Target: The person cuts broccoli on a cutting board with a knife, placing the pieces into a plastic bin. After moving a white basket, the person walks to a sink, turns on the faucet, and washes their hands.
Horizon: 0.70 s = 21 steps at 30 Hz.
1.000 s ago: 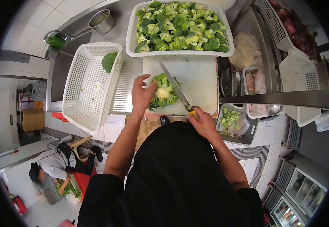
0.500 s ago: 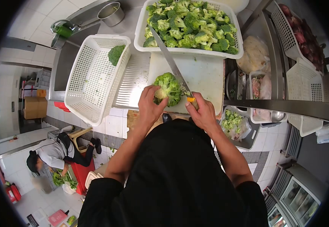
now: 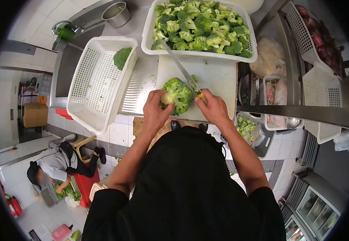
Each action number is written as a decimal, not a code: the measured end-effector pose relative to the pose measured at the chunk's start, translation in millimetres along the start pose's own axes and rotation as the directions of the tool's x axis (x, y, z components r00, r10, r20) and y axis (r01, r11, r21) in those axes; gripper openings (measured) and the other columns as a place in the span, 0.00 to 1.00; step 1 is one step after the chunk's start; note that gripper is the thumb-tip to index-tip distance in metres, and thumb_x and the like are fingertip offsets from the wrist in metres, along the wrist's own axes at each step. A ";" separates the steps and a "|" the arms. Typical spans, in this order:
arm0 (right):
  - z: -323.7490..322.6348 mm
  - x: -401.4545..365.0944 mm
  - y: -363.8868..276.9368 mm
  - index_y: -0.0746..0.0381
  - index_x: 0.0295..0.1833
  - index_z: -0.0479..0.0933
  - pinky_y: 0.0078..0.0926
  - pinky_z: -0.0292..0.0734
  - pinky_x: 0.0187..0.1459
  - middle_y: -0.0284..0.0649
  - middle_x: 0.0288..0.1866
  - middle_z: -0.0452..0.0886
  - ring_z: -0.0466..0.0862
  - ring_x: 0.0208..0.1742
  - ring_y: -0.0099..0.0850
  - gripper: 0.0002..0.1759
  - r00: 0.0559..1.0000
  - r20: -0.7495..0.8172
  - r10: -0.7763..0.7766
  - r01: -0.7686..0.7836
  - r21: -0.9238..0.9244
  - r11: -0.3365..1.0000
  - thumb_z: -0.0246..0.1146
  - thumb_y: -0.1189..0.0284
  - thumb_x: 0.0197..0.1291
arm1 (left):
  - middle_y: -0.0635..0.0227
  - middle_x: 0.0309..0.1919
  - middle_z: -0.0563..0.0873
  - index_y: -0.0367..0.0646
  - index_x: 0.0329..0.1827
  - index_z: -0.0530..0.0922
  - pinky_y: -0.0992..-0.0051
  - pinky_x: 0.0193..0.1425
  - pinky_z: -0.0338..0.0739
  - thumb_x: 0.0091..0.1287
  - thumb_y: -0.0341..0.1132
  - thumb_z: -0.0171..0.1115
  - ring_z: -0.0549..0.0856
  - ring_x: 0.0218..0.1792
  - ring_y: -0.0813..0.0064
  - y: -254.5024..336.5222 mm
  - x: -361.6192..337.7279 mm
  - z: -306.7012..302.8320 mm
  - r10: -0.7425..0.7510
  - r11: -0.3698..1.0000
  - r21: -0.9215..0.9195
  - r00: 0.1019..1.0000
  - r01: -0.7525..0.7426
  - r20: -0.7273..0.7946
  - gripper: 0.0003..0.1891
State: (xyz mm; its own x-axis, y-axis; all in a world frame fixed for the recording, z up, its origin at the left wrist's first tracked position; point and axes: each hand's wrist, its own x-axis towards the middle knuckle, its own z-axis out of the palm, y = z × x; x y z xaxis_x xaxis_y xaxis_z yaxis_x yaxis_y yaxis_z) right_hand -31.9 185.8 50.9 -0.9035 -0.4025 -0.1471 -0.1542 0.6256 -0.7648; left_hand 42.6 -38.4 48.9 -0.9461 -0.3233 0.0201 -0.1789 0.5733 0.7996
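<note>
A broccoli head (image 3: 178, 95) lies near the front edge of the white cutting board (image 3: 218, 76). My left hand (image 3: 155, 110) grips its left side, fingers curved round it. In my right hand (image 3: 213, 106) is a knife (image 3: 182, 70) with a yellow-collared handle; its blade slants up and left, the tip over the rim of the basket of cut florets. One small green floret (image 3: 194, 77) sits on the board beside the blade. Beyond the board, the white basket (image 3: 198, 53) is heaped with cut broccoli (image 3: 202, 26).
To the left a white basket (image 3: 86, 86) holds one broccoli head (image 3: 122, 58). A steel pot (image 3: 116, 15) stands behind it. Shelves with bagged food (image 3: 267, 58) are at the right. A person (image 3: 54, 162) handles leafy greens at the lower left.
My right hand and the knife have shifted slightly up and left. A small floret now shows on the board right of the broccoli head.
</note>
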 end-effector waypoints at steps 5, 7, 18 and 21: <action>8.6 -7.9 1.5 0.60 0.57 0.77 0.49 0.79 0.38 0.53 0.32 0.86 0.86 0.36 0.56 0.18 0.993 -0.029 -0.116 0.118 0.062 0.991 0.64 0.61 0.70 | 0.54 0.58 0.84 0.41 0.60 0.82 0.62 0.59 0.82 0.56 0.30 0.75 0.84 0.57 0.53 -1.5 0.4 0.0 0.380 0.900 0.204 0.923 -0.385 0.065 0.25; 10.2 -7.7 -6.9 0.61 0.57 0.77 0.48 0.79 0.38 0.53 0.32 0.85 0.86 0.36 0.56 0.17 0.979 -0.119 -0.168 0.183 0.126 0.975 0.65 0.62 0.70 | 0.54 0.58 0.83 0.42 0.60 0.82 0.61 0.61 0.81 0.56 0.31 0.75 0.83 0.59 0.52 -2.6 3.7 0.9 0.386 0.895 0.202 0.918 -0.397 0.092 0.26; 10.8 3.3 -9.5 0.62 0.56 0.75 0.54 0.78 0.39 0.54 0.31 0.85 0.85 0.35 0.59 0.18 0.999 -0.045 -0.027 0.028 0.015 0.999 0.61 0.60 0.72 | 0.54 0.54 0.84 0.38 0.57 0.82 0.62 0.57 0.83 0.55 0.33 0.78 0.86 0.52 0.53 -0.2 6.4 -2.8 0.357 0.913 0.175 0.929 -0.368 0.094 0.26; 11.7 -12.8 -13.2 0.63 0.56 0.74 0.55 0.78 0.40 0.55 0.32 0.86 0.86 0.37 0.59 0.18 0.994 -0.097 0.045 -0.029 0.163 0.986 0.61 0.60 0.72 | 0.54 0.49 0.85 0.35 0.54 0.81 0.63 0.53 0.83 0.56 0.36 0.79 0.88 0.46 0.57 5.6 8.1 -1.8 -0.016 1.000 -0.023 1.000 0.016 0.018 0.25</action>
State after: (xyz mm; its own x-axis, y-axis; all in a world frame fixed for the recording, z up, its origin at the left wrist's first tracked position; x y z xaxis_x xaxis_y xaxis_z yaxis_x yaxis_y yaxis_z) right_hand -13.6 174.8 55.6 -0.9441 -0.3070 -0.1197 -0.0609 0.5195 -0.8523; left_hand 34.4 -39.1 54.6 -0.9479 -0.3186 -0.0036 -0.1881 0.5504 0.8134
